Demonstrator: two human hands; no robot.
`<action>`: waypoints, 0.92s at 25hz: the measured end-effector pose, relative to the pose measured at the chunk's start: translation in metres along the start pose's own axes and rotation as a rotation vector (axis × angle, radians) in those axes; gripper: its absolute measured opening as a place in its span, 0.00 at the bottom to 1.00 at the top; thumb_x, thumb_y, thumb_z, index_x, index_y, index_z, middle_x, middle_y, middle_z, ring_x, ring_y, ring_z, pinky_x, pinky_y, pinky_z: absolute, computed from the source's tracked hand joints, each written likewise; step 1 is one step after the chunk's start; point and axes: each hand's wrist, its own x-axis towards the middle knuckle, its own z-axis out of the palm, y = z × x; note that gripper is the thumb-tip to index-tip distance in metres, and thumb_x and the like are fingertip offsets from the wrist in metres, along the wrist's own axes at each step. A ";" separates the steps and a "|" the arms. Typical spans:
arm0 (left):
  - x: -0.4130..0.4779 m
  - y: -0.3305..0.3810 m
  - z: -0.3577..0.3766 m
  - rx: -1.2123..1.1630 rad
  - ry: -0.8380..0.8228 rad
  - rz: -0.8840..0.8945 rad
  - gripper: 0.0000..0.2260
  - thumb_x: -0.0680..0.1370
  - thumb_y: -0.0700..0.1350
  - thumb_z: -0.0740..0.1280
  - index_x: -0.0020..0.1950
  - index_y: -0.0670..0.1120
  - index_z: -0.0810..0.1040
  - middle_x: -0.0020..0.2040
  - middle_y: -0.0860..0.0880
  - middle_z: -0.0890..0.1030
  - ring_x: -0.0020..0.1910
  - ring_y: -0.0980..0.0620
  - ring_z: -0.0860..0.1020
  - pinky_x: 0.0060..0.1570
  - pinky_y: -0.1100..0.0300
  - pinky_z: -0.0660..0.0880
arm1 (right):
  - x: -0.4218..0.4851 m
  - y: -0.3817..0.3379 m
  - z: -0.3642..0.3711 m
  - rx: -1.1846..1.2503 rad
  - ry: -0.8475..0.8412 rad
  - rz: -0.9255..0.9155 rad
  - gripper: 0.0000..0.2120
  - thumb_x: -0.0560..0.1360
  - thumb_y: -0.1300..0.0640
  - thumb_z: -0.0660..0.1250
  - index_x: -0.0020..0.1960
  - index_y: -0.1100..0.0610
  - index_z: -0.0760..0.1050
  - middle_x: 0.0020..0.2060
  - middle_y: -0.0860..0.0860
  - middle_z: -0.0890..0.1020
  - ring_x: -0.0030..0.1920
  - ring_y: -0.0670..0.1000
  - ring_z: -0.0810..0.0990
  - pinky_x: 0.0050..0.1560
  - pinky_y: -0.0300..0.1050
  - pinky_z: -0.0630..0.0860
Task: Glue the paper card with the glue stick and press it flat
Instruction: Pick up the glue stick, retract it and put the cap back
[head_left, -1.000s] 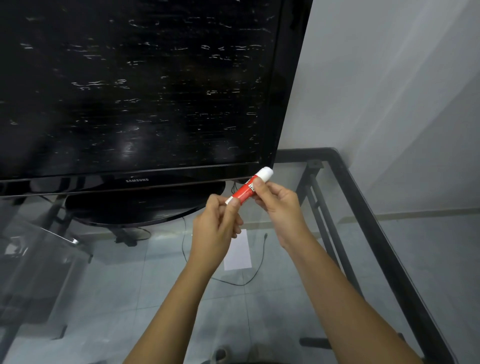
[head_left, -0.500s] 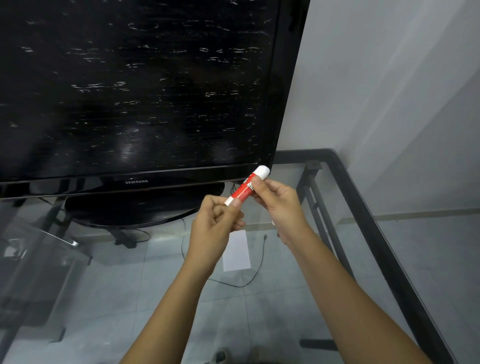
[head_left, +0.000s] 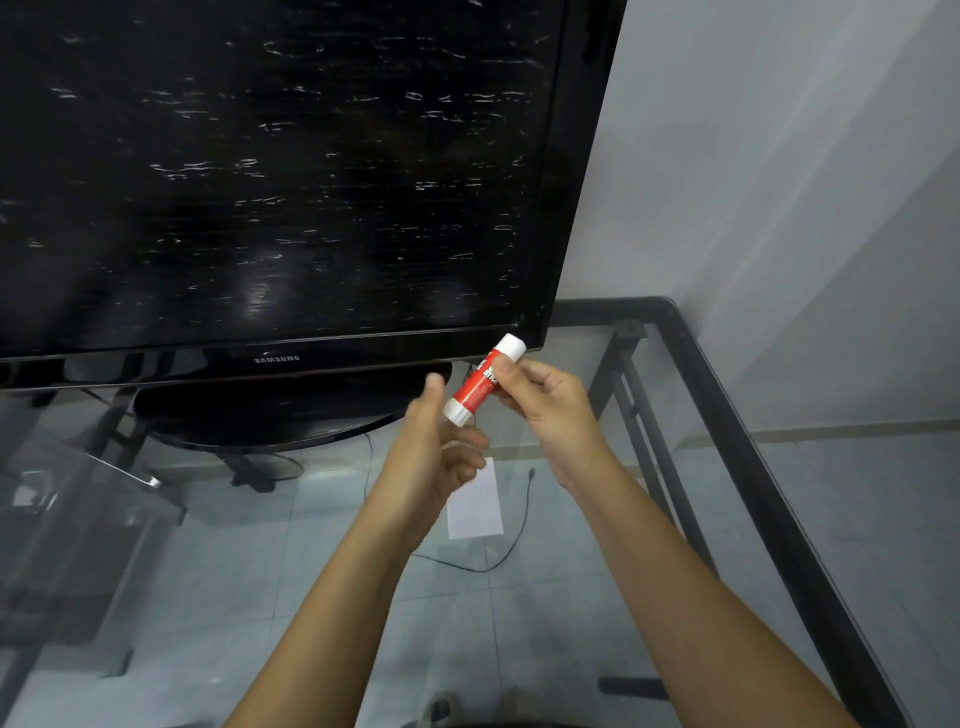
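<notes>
red and white, the glue stick (head_left: 482, 386) is up in the air over the glass table (head_left: 779, 519), tilted, with one white end high and far away and the other white end low and close. the right hand (head_left: 545, 410) holds it. the thumb and fingertips (head_left: 503, 370) of that hand are closed around the red middle part, so the high white end pokes out past the fingers and the low white end pokes out below them. the left hand (head_left: 439, 457) is just beside the low white end. its thumb points up and its fingers are loosely curled and open, not gripping anything. i cannot tell if the left fingers touch the low end of the stick or are only very near it, as that hand looks a bit blurry. the paper card (head_left: 475, 501) is white and lies flat on the glass, below the left fingers and a little toward the person. part of it is hidden behind the left hand. neither hand touches the card. a thin black cable (head_left: 511, 551) curves just beside the card, seen through the glass. past the fingers, on the far side, stands a big black tv (head_left: 270, 182) with a dark screen, and its round base sits on the table.
</notes>
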 end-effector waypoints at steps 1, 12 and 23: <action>-0.001 -0.004 0.001 0.102 0.060 0.164 0.18 0.74 0.60 0.61 0.50 0.46 0.73 0.33 0.48 0.79 0.28 0.56 0.76 0.30 0.66 0.74 | 0.000 0.001 0.000 0.002 0.011 -0.002 0.16 0.72 0.48 0.66 0.54 0.57 0.79 0.45 0.48 0.83 0.46 0.39 0.82 0.46 0.28 0.75; -0.001 0.011 -0.014 -0.739 -0.507 -0.654 0.21 0.78 0.53 0.56 0.30 0.42 0.71 0.17 0.52 0.65 0.17 0.57 0.61 0.17 0.66 0.54 | 0.002 0.000 -0.002 0.010 -0.063 0.007 0.11 0.72 0.49 0.66 0.50 0.53 0.79 0.43 0.46 0.83 0.45 0.40 0.82 0.45 0.30 0.76; 0.001 -0.019 -0.003 0.887 0.310 0.746 0.17 0.72 0.48 0.71 0.58 0.46 0.74 0.51 0.51 0.80 0.46 0.60 0.77 0.46 0.73 0.71 | 0.010 0.010 -0.003 -0.029 0.041 0.022 0.17 0.73 0.49 0.67 0.57 0.59 0.78 0.46 0.49 0.83 0.44 0.41 0.82 0.43 0.28 0.76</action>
